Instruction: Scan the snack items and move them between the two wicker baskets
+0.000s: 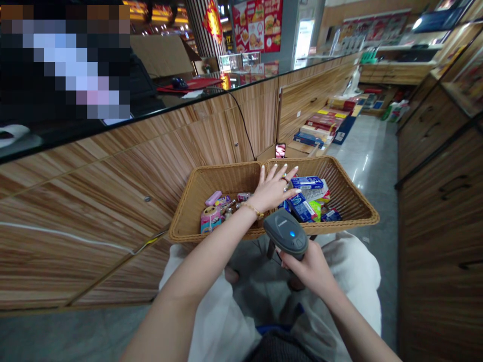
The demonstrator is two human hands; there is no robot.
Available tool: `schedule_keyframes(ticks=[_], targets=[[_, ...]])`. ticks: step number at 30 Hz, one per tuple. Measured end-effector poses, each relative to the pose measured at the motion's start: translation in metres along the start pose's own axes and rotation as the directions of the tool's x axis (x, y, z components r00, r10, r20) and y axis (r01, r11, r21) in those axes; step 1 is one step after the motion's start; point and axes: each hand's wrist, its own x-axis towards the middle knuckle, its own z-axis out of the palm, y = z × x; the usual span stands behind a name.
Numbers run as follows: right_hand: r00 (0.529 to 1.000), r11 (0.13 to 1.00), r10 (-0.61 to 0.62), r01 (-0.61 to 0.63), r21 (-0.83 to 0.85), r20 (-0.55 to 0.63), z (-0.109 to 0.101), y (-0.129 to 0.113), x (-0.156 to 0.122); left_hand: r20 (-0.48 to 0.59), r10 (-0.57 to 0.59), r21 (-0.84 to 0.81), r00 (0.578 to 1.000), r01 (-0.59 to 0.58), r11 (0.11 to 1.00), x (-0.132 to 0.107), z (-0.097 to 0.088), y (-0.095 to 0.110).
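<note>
Head view, working left to right. A wood-veneer counter [94, 211] with a black glass top fills the left side. Against its front sit two woven baskets, side by side and touching. The left wicker basket [226, 181] holds a pink-labelled tin [210, 221], a pink tube [213, 198] and small bottles; labels too small to read, probably toiletries at best. The left hand [271, 190] is spread wide, fingers apart, palm down over the inner rims of both baskets, a gold bracelet [252, 210] at the wrist. Whether the palm touches the goods, I cannot tell. Just below it, the right hand [309, 269] wraps around the grip of a grey handheld barcode scanner [286, 234], its blue light lit, the head tilted up and overlapping the near rim. The right wicker basket [339, 186] holds blue cartons [301, 207] in a loose heap. White cloth [222, 322] lies across the lap below. Wooden drawer units [433, 201] line the right side.
</note>
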Motion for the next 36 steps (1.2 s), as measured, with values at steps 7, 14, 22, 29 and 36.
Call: schedule_keyframes(ticks=[7,14,22,29,36], targets=[[0.999,1.0,0.027,-0.027,0.004,0.031,0.001,0.002,0.001,-0.026,-0.142,0.044,0.989,0.143,0.989,-0.04,-0.018,-0.075],[0.998,0.999,0.044,-0.044,0.008,0.043,0.004,0.003,0.004,0.173,-0.334,0.145,0.927,0.311,0.939,-0.063,0.003,-0.145],[0.999,0.999,0.033,-0.033,-0.014,0.015,0.002,0.005,0.006,0.37,-0.298,0.182,0.88,0.246,0.952,-0.047,0.049,-0.162],[0.999,0.999,0.033,-0.033,-0.027,0.005,0.0,0.007,0.008,0.404,-0.315,0.203,0.859,0.251,0.946,-0.023,0.067,-0.161],[0.999,0.999,0.034,-0.033,-0.021,0.02,-0.001,0.008,0.01,0.399,-0.374,0.268,0.838,0.283,0.921,-0.018,0.074,-0.154]])
